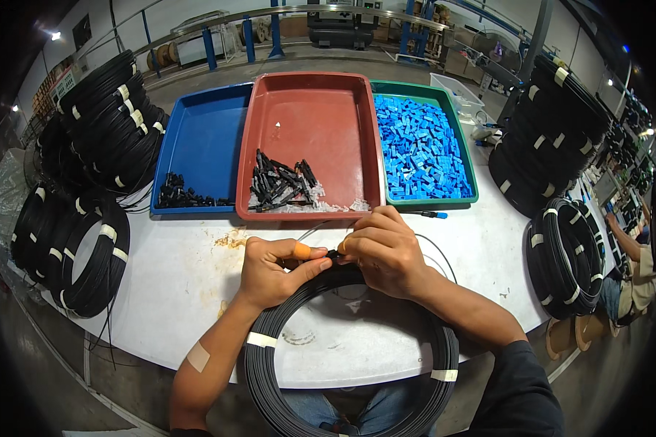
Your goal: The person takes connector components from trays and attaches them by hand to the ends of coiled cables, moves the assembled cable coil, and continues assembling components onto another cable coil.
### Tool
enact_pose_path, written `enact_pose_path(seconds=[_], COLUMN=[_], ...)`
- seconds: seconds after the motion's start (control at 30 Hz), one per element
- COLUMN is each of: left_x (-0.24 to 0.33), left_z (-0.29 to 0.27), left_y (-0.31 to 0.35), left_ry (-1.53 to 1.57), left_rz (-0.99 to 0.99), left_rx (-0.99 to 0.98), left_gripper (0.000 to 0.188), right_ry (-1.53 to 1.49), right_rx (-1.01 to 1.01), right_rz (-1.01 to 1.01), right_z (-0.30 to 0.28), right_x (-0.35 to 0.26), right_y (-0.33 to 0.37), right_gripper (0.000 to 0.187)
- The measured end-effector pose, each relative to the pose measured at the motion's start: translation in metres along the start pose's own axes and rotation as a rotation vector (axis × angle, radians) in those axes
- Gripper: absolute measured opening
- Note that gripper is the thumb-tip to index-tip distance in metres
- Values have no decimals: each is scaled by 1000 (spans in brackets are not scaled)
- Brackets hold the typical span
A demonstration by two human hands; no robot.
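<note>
My left hand (271, 271) and my right hand (388, 251) meet over the white table. Both are closed on a small black connector piece (333, 255), pinched between thumbs and fingers. Orange finger covers show on a finger of each hand. Most of the connector is hidden by my fingertips. Directly below lies a coil of black cable (261, 364), bound with white tape and reaching over the table's near edge. A thin black cable loops out to the right of my right hand. Just beyond that hand lies a blue-tipped cable end (434, 215).
Behind my hands stand a blue tray (204, 131) with black caps, a red tray (310, 109) with black connector parts and clear bags, and a green tray (468, 164) of blue clips. Cable coils pile up left (109, 124) and right (550, 138). A person (638, 273) sits far right.
</note>
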State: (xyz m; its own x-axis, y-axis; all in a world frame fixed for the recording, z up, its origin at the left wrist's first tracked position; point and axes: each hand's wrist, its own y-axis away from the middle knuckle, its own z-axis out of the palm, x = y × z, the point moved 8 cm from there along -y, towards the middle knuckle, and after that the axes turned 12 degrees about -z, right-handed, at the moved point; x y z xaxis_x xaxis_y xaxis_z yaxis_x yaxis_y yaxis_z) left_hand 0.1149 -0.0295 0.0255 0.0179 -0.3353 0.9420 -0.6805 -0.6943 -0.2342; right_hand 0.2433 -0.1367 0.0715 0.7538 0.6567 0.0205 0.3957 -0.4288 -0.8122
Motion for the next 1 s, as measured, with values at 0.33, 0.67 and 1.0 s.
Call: enact_pose_path(seconds=[0.33,0.67,1.0], left_x=[38,25,35], left_z=[14,4,4], left_y=[20,6,17], left_ry=[-504,-184,-367], left_rz=[646,364,567], left_rx=[8,43,68], left_gripper=[11,12,12], right_ry=[-632,6,-406], right_rx=[-292,0,-192], right_rz=[772,7,457], right_z=[37,-2,24], right_x=[35,-3,23], right_y=[29,4,19], right_gripper=[19,23,18])
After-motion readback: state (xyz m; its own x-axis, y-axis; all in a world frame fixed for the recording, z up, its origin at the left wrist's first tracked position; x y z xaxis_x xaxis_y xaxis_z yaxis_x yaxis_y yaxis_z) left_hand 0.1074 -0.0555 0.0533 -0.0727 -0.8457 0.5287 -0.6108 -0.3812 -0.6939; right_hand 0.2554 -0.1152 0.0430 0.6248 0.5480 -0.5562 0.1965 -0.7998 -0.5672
